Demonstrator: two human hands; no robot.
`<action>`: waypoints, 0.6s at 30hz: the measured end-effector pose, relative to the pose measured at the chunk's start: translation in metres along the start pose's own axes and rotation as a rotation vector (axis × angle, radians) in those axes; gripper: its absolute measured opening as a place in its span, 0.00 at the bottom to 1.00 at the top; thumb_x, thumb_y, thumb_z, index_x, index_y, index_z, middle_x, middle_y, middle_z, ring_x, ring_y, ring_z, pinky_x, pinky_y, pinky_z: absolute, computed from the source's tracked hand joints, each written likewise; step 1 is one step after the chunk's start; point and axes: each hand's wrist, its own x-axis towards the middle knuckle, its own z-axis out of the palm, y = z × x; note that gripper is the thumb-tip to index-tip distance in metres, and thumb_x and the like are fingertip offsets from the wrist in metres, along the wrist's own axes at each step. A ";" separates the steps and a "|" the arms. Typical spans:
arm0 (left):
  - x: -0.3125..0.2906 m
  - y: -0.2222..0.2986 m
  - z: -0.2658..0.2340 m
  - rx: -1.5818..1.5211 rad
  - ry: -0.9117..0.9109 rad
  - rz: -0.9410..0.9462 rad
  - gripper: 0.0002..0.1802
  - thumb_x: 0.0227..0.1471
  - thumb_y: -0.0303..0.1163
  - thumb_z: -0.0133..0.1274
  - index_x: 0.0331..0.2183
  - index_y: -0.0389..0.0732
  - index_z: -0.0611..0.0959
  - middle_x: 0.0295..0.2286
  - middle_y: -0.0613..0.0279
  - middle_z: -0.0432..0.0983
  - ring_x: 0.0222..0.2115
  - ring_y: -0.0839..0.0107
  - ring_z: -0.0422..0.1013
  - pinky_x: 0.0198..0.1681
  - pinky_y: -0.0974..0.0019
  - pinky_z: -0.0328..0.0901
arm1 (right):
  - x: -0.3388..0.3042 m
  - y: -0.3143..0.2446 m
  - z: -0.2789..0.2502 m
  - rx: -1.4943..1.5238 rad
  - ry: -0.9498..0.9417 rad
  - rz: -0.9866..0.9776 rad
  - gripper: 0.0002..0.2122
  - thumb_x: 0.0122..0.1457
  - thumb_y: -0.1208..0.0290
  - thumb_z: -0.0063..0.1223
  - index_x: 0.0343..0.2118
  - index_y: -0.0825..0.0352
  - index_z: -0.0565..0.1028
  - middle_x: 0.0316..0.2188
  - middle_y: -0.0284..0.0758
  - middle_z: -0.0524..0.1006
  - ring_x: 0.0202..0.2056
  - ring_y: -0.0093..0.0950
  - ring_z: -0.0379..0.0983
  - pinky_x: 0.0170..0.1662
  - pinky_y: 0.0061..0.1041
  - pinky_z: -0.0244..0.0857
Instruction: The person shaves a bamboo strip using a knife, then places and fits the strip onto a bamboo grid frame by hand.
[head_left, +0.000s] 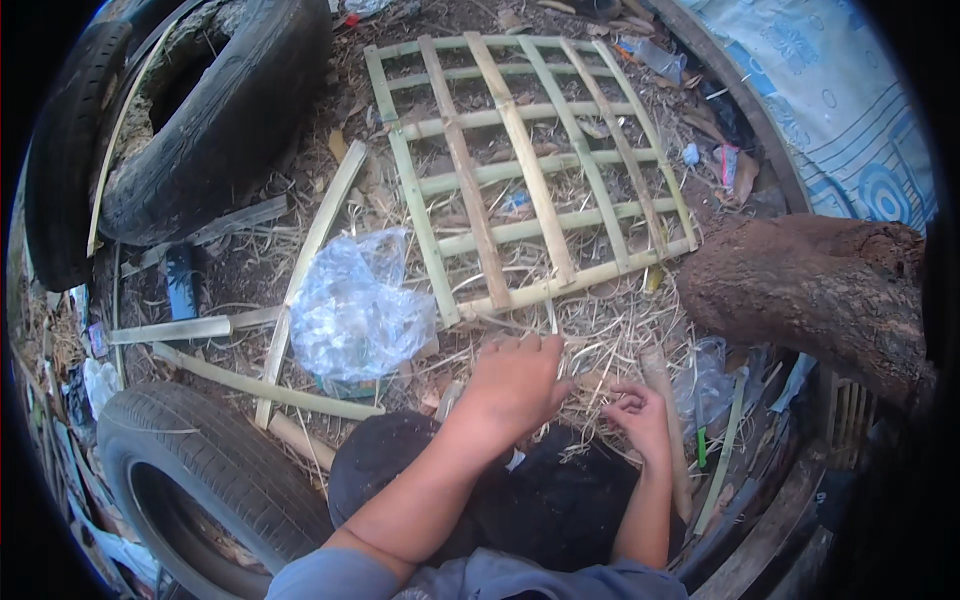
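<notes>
A woven lattice of split bamboo slats (522,155) lies on the ground in front of me. Just short of its near edge is my left hand (515,385), back upward and fingers curled in. A thin pale strip (551,315) shows between that hand and the lattice's near slat; the curled fingers hide whether they grip it. To the right and closer to my body, my right hand (640,418) has its fingers bent toward the thumb, as in a pinch. Whatever sits in it is too small to make out. Pale bamboo shavings (610,335) cover the ground around both hands.
A clear plastic bag (362,305) lies left of my left hand, beside loose bamboo slats (310,245). Old tyres (230,130) stand at far left, and another tyre (200,450) is nearer. A thick log (800,285) lies right. A bright green object (701,447) is beside my right forearm.
</notes>
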 end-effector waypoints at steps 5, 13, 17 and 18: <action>0.022 -0.002 0.004 0.109 -0.097 -0.047 0.23 0.51 0.43 0.55 0.43 0.36 0.73 0.37 0.47 0.75 0.41 0.51 0.72 0.43 0.52 0.66 | -0.003 0.028 -0.001 0.145 0.025 0.056 0.13 0.51 0.83 0.59 0.41 0.76 0.74 0.27 0.39 0.79 0.29 0.25 0.78 0.33 0.19 0.73; 0.037 0.011 0.042 0.122 -0.367 -0.105 0.26 0.50 0.45 0.56 0.44 0.36 0.73 0.39 0.48 0.75 0.43 0.52 0.71 0.49 0.52 0.64 | 0.011 0.035 0.015 0.562 -0.117 0.052 0.09 0.53 0.85 0.55 0.39 0.75 0.75 0.31 0.41 0.79 0.39 0.32 0.79 0.43 0.24 0.73; 0.049 -0.008 0.030 0.380 -0.083 -0.368 0.28 0.49 0.45 0.55 0.46 0.37 0.72 0.40 0.52 0.75 0.45 0.54 0.71 0.50 0.49 0.61 | 0.015 0.044 0.016 0.564 -0.167 -0.012 0.05 0.52 0.84 0.56 0.32 0.69 0.77 0.33 0.39 0.80 0.40 0.32 0.78 0.45 0.29 0.71; 0.054 -0.014 0.023 0.376 -0.065 -0.374 0.28 0.49 0.45 0.55 0.46 0.37 0.72 0.40 0.52 0.75 0.45 0.54 0.71 0.50 0.49 0.61 | 0.016 0.044 0.018 0.528 -0.162 -0.027 0.05 0.52 0.82 0.56 0.32 0.67 0.77 0.33 0.40 0.80 0.41 0.34 0.77 0.46 0.32 0.71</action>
